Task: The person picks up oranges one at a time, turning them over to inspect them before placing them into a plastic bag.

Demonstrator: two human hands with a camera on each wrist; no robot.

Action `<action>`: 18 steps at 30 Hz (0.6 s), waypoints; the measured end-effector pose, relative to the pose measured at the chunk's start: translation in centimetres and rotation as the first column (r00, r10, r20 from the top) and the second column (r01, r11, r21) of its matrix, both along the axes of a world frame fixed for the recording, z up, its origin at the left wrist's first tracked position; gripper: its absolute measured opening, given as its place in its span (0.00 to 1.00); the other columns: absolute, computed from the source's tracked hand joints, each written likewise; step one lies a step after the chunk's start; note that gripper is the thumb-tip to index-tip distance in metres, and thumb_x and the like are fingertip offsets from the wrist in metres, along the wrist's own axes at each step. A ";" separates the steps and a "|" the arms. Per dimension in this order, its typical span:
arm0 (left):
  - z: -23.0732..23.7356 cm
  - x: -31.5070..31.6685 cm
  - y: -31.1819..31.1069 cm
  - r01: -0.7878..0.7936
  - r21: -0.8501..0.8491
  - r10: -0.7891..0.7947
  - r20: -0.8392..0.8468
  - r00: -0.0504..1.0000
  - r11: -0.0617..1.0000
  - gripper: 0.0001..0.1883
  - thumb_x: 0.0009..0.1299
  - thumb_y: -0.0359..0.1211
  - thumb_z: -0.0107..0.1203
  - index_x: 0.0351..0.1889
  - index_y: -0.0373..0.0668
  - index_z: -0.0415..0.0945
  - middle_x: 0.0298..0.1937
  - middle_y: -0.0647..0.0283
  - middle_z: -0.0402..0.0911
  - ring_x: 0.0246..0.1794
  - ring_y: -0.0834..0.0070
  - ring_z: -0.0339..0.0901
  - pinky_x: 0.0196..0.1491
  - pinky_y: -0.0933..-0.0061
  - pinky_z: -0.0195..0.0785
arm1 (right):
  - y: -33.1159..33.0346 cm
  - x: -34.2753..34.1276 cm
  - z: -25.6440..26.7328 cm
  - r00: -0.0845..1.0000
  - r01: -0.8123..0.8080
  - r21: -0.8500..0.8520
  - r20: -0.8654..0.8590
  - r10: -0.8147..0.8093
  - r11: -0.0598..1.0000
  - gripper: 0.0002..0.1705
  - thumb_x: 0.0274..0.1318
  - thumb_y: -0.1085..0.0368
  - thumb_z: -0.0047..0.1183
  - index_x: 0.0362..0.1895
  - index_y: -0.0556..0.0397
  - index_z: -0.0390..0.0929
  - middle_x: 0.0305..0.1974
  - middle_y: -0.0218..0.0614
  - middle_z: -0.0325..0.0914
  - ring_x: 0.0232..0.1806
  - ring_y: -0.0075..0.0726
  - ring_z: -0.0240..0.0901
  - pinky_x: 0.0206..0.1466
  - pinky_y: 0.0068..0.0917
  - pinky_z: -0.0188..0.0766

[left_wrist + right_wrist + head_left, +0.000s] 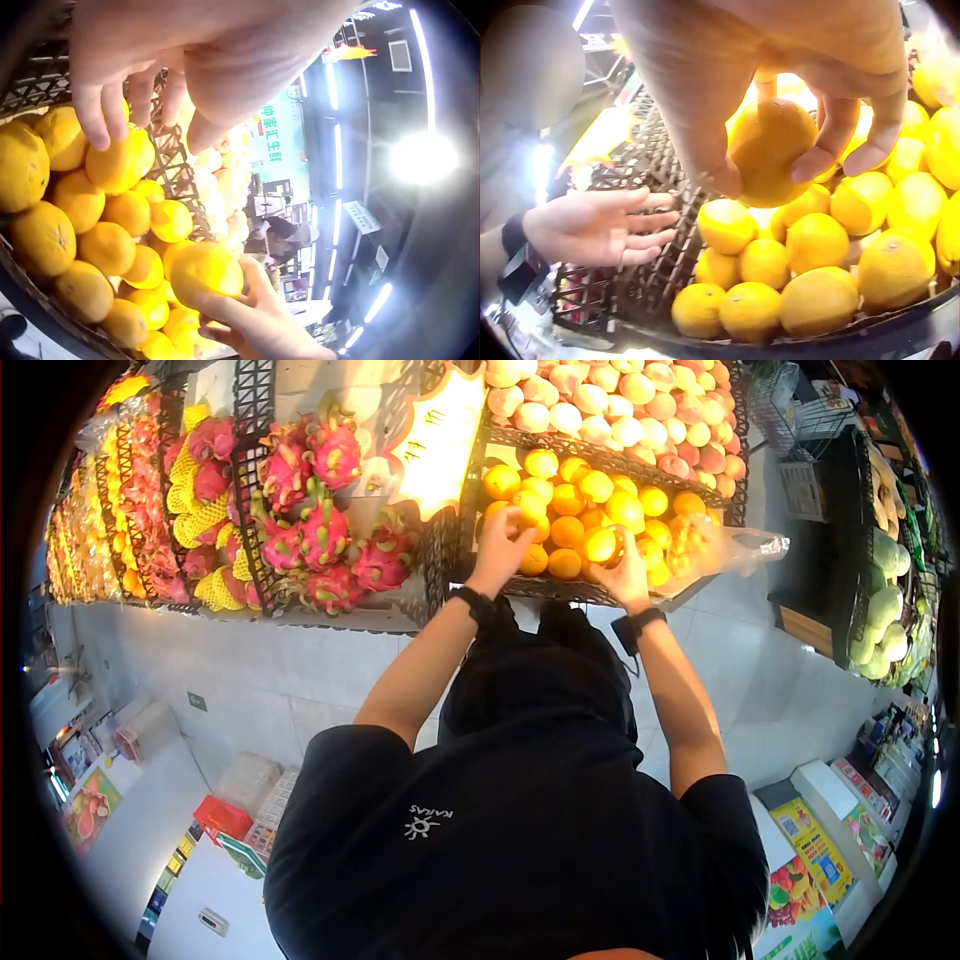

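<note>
Thumb and fingertips of my right hand pinch one orange, lifted a little above the others. In the left wrist view, that hand grips the same orange from the side. My left hand is at the left side of the crate, fingers spread and slightly bent, holding nothing. Its fingertips overlap an orange in the left wrist view; contact is unclear. The right wrist view shows the left palm beside the lattice crate wall.
Peaches lie behind the oranges, and a clear plastic bag at their right. Dragon fruit fills the crates at the left, near a bright price sign. Green melons stand at the far right.
</note>
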State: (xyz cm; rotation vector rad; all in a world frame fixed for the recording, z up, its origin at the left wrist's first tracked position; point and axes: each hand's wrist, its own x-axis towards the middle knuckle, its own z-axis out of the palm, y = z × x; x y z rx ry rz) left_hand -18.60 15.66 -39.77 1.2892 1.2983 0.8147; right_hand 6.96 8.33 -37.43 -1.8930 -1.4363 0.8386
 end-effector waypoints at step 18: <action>3.8 1.2 3.6 0.328 -0.201 -0.294 0.180 0.938 0.923 0.34 0.67 0.29 0.74 0.70 0.38 0.71 0.64 0.60 0.82 0.65 0.71 0.79 0.68 0.66 0.73 | 0.4 2.6 2.5 0.994 0.074 0.077 -0.087 -0.067 0.994 0.25 0.57 0.75 0.62 0.60 0.49 0.79 0.60 0.40 0.77 0.32 0.27 0.72 0.42 0.28 0.76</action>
